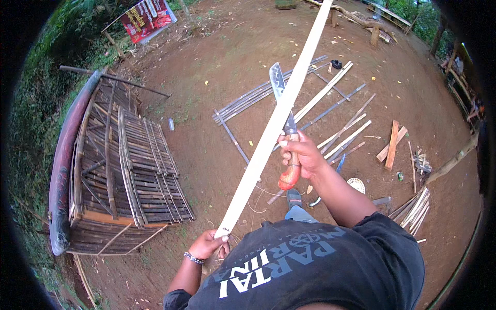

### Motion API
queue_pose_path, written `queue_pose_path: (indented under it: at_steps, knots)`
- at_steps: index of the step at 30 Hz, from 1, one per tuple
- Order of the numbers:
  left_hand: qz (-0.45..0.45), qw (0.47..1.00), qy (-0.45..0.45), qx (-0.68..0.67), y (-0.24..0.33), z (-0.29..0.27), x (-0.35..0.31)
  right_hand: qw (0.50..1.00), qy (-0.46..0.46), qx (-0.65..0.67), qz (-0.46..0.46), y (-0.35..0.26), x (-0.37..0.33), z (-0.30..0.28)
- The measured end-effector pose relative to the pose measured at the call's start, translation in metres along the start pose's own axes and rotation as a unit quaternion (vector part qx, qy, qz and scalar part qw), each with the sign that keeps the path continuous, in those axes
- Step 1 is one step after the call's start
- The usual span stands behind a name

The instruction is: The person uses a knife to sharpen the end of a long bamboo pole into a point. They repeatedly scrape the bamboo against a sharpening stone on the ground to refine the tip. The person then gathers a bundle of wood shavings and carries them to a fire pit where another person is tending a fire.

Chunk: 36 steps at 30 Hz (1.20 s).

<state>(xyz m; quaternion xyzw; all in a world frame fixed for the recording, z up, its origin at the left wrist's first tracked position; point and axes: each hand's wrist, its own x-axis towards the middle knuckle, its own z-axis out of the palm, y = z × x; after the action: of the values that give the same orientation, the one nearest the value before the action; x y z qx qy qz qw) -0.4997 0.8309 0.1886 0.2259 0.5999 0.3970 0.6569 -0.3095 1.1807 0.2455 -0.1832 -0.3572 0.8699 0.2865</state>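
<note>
Left hand (208, 245) grips the pale strip (275, 123), which we see running toward one o'clock. Right hand (306, 155) holds a machete (290, 125) by its handle (291, 173); we log the blade (277, 81) just before twelve o'clock.

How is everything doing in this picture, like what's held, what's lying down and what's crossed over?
Left hand: gripping the pale strip's near end.
Right hand: closed around the machete's handle.
Pale strip: held aslant, in one piece where it shows.
Machete: blade bare, partly hidden behind the strip.
Bamboo frame: lying on the ground.
Two planks: lying crossed.
Red banner: spread out, tilted.
</note>
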Motion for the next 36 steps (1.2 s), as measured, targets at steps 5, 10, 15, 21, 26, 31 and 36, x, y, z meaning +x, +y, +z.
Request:
queue_pose_path:
  at_steps: [5,10,15,21,26,31,36]
  knots:
    - [-0.004,1.0,0.008,0.001,0.028,0.003,0.02,1.0,-0.019,0.015,-0.006,-0.018,0.025,-0.019]
    - [-0.006,0.999,0.029,0.024,0.035,0.003,0.032,1.0,-0.017,0.009,-0.005,-0.029,0.029,-0.021]
    - [0.0,0.998,0.034,0.052,0.025,-0.001,0.035,1.0,-0.026,0.0,-0.013,-0.029,0.022,-0.02]
    - [0.029,0.998,0.029,0.057,0.011,-0.005,0.037,0.999,-0.027,-0.018,-0.028,-0.029,0.012,-0.016]
    - [0.037,0.997,0.03,0.054,-0.003,-0.008,0.037,0.999,-0.027,-0.013,-0.032,-0.027,0.004,-0.013]
    - [0.025,0.997,0.031,0.062,0.002,-0.003,0.03,0.999,-0.04,-0.011,-0.028,-0.025,-0.004,-0.012]
    - [0.032,0.999,0.011,0.038,-0.016,-0.014,0.031,0.999,-0.034,-0.021,-0.027,-0.026,-0.011,-0.005]
